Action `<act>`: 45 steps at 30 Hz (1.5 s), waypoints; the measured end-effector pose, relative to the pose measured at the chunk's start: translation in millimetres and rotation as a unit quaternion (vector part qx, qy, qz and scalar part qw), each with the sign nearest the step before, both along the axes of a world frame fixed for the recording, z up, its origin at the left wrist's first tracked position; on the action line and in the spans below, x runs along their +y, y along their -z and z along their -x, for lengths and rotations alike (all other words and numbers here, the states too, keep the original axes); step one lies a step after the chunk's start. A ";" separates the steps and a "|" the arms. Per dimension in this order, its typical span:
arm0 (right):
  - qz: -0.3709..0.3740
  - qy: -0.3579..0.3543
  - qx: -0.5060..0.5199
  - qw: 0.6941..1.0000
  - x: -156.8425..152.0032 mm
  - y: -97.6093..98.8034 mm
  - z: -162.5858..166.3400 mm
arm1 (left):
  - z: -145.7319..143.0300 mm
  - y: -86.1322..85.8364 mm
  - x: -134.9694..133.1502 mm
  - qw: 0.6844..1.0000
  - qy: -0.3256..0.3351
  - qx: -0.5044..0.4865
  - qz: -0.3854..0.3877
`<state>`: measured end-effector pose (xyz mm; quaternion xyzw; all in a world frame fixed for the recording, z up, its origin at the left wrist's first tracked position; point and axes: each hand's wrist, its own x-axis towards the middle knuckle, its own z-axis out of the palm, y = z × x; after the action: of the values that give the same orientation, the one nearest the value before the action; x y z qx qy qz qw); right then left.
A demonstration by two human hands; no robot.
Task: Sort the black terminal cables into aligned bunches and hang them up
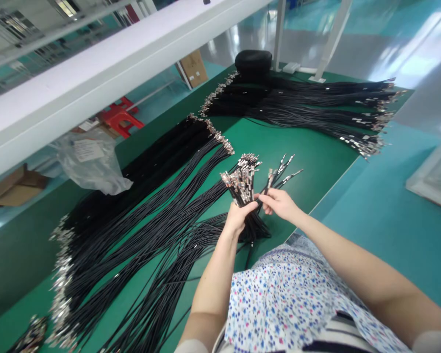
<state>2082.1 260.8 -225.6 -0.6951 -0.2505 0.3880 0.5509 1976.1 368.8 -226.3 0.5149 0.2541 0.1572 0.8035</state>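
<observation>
My left hand (238, 215) is wrapped round a thick bundle of black cables (255, 225), just below their metal-tipped ends (242, 184). These ends fan upward above my fist. Beside it, my right hand (277, 202) pinches a few cables (281, 171) whose silvery tips spread up and to the right. The two hands almost touch. From the held bundle, black cable lengths trail down and left across the green table (294, 142). Another bunch of cable ends (249, 161) lies right behind the held bundle.
Long rows of black cables (147, 196) cover the table's left side. More cable bundles (308, 100) lie at the far end near a black rounded object (253, 61). A white beam (113, 63) crosses overhead. A plastic bag (91, 159) hangs at the left edge, near a red stool (121, 117).
</observation>
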 end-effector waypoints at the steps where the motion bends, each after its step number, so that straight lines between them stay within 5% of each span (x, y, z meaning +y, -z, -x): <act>1: -0.010 -0.026 0.011 1.000 3.5 -8.6 4.0 | 1.0 -2.2 -1.6 1.000 0.006 -0.004 0.000; 5: -0.061 -0.093 0.131 0.985 12.4 -20.9 11.3 | 5.7 -7.4 -6.3 0.999 -0.053 0.008 0.002; 9: -0.049 -0.054 0.161 0.984 14.6 0.6 -3.4 | 3.3 0.0 -10.3 0.996 -0.078 0.041 -0.018; 12: 0.081 0.082 0.076 0.990 16.1 32.5 -38.4 | -2.4 7.4 -11.1 0.991 -0.115 0.066 0.014; 15: 0.237 0.191 -0.006 0.952 18.8 63.3 -82.0 | -7.0 10.6 -4.6 0.989 -0.123 0.062 0.062; 19: 0.319 0.184 -0.030 0.929 27.6 89.4 -115.4 | -10.1 14.3 13.8 0.983 -0.029 0.056 0.171; 23: 0.310 0.186 -0.007 0.932 34.5 100.6 -115.6 | -10.6 20.8 26.9 0.970 -0.007 0.039 0.240; 28: 0.206 0.164 0.002 0.965 18.6 88.2 -99.2 | -11.1 22.2 24.6 0.976 -0.045 0.039 0.210; 32: 0.104 -0.028 -0.013 0.994 -4.2 53.8 -74.1 | -14.2 19.1 20.5 0.984 -0.058 0.047 0.161; 37: 0.066 -0.192 -0.049 0.978 -9.6 20.7 -29.9 | -18.0 16.3 18.3 0.984 -0.052 0.026 0.169; 41: 0.063 -0.213 -0.025 0.975 1.6 18.7 -3.6 | -13.4 14.2 16.9 0.982 -0.004 -0.007 0.190; 45: 0.020 -0.125 -0.031 0.991 6.1 15.5 1.3 | -7.7 11.9 18.0 0.980 -0.066 0.009 0.187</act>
<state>2080.8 266.9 -241.1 -0.6809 -0.3449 0.4365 0.4763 1983.8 386.7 -238.2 0.3393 0.3200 0.1551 0.8709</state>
